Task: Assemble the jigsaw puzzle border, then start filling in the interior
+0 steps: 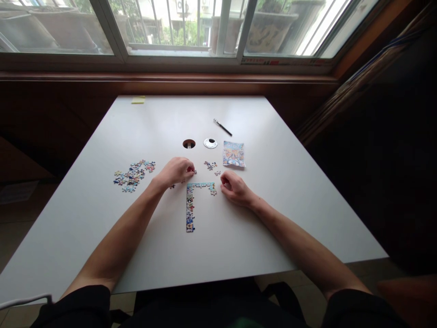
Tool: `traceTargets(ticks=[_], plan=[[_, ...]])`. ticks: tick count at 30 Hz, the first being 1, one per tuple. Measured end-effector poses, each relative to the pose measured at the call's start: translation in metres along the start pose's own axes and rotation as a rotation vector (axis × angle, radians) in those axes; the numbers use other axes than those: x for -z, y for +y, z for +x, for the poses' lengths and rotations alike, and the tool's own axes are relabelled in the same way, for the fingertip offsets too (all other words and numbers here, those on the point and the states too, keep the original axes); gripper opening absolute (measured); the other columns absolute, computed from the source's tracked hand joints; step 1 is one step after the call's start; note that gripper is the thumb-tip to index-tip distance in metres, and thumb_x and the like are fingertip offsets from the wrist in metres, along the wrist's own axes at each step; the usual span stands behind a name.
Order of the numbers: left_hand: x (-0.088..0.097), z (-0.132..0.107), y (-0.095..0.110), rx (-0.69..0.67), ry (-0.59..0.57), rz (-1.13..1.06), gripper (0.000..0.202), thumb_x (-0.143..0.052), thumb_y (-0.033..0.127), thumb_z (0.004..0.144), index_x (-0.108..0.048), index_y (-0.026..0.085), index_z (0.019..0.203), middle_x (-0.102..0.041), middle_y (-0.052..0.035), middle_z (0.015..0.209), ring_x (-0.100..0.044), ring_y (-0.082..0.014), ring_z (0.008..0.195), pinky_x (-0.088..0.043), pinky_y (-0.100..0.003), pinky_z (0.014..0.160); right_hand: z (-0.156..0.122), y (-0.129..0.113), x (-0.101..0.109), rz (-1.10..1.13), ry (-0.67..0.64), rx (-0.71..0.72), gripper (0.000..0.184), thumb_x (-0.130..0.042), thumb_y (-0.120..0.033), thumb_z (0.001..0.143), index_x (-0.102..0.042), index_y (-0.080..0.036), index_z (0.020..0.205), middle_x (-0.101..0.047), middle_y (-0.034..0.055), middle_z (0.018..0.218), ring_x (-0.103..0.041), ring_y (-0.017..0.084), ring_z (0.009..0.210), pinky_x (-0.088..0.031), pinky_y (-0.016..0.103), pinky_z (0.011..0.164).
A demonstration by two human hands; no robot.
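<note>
My left hand (177, 171) is closed in a pinch around a small jigsaw puzzle piece (194, 171), above the joined puzzle border. That border (190, 207) lies flat, with a left side running toward me and a short top row. To the right of the top row, my right hand (235, 187) rests on the table with curled fingers; whether anything is inside them is hidden. Several loose pieces (210, 166) lie beyond the border between the hands, and a few more (172, 186) sit partly under my left hand.
A pile of loose puzzle pieces (131, 176) spreads at the left. A printed picture sheet (234, 154), a pen (223, 127) and a round metallic cover (210, 143) lie farther back. The white table (259, 241) has a round hole (189, 144) and a yellow note (138, 99).
</note>
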State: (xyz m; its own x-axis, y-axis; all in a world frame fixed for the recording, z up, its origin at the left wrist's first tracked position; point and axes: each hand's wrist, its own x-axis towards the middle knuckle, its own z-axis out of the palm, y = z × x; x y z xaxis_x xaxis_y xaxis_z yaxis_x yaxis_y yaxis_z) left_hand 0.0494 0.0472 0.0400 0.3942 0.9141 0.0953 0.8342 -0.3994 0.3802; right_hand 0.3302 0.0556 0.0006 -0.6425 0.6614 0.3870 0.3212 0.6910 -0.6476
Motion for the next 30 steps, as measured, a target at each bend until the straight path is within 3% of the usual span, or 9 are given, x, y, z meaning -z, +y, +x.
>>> traceTargets(ticks=[5,9,13,17,21,30], plan=[[0.006,-0.003,0.009,-0.02,0.012,0.02,0.014,-0.059,0.022,0.082,-0.073,0.019,0.083,-0.07,-0.0056,0.087,-0.059,-0.0153,0.073,-0.043,-0.031,0.07,0.0,0.001,0.0,-0.007,0.001,0.012,0.017,-0.052,-0.01,0.075,-0.042,-0.022,0.081,-0.047,0.0007,0.076,-0.041,0.017,0.07,-0.036,0.031,0.066],[0.011,-0.014,0.026,-0.072,-0.053,-0.018,0.012,-0.062,0.023,0.083,-0.073,0.021,0.087,-0.07,-0.0033,0.092,-0.06,-0.0148,0.075,-0.043,-0.029,0.069,0.0,-0.001,0.001,-0.005,-0.004,0.039,0.014,-0.055,-0.012,0.078,-0.047,-0.022,0.083,-0.051,0.0019,0.079,-0.047,0.018,0.074,-0.041,0.033,0.071],[0.001,-0.035,0.047,-0.104,-0.099,-0.09,0.01,-0.064,0.023,0.083,-0.072,0.023,0.089,-0.07,-0.0008,0.094,-0.062,-0.0143,0.077,-0.042,-0.028,0.069,-0.006,-0.011,0.005,0.014,-0.042,0.119,0.011,-0.064,-0.02,0.083,-0.055,-0.023,0.09,-0.059,0.0038,0.086,-0.054,0.02,0.083,-0.047,0.037,0.08],[-0.02,-0.056,0.061,-0.119,0.03,-0.041,0.008,-0.065,0.028,0.087,-0.07,0.024,0.091,-0.071,-0.0007,0.095,-0.063,-0.0181,0.089,-0.041,-0.033,0.083,-0.012,-0.02,0.004,-0.008,-0.092,0.215,0.019,-0.072,-0.028,0.083,-0.061,-0.024,0.098,-0.064,0.0053,0.09,-0.057,0.022,0.086,-0.049,0.04,0.084],[-0.035,-0.065,0.068,-0.14,0.135,0.044,0.015,-0.058,0.032,0.094,-0.07,0.024,0.096,-0.072,-0.0026,0.099,-0.061,-0.0198,0.093,-0.039,-0.036,0.085,-0.016,-0.022,-0.003,-0.039,-0.09,0.235,0.021,-0.074,-0.032,0.084,-0.064,-0.024,0.101,-0.066,0.0066,0.093,-0.058,0.023,0.089,-0.05,0.041,0.085],[-0.043,-0.067,0.077,-0.225,0.257,0.152,0.011,-0.059,0.028,0.093,-0.068,0.023,0.095,-0.072,-0.0008,0.095,-0.06,-0.0182,0.088,-0.037,-0.035,0.08,-0.016,-0.023,-0.008,-0.061,-0.057,0.263,0.013,-0.071,-0.026,0.086,-0.065,-0.023,0.098,-0.066,0.0052,0.089,-0.058,0.021,0.086,-0.051,0.04,0.082]])
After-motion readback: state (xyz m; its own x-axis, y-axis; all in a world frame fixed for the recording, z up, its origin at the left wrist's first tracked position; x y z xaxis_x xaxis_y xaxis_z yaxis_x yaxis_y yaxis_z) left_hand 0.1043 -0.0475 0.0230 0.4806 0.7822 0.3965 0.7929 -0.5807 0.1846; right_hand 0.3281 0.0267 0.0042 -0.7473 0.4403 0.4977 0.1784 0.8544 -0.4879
